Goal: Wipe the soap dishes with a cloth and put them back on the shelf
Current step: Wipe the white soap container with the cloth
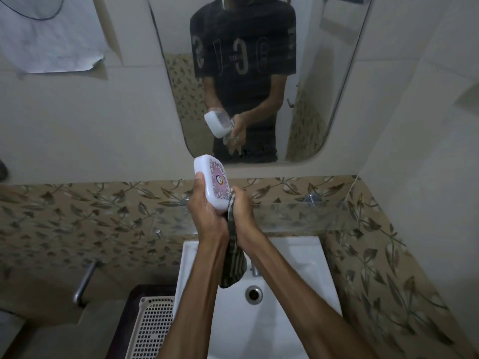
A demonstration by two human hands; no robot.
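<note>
My left hand (pixel 206 211) grips a white soap dish (pixel 211 181) with a pink patterned lid, held up on end above the sink. My right hand (pixel 241 211) holds a dark striped cloth (pixel 233 265) against the dish's lower right edge; the cloth's loose end hangs down between my forearms. A glass shelf (pixel 298 216) runs along the wall just behind my hands, and nothing on it is visible.
A white sink (pixel 298 268) with a tap (pixel 255 270) and drain (pixel 254 294) lies below. A mirror (pixel 324 86) hangs above and reflects the person. A white perforated basket (pixel 153 330) stands at the lower left, next to a metal wall pipe (pixel 84 283).
</note>
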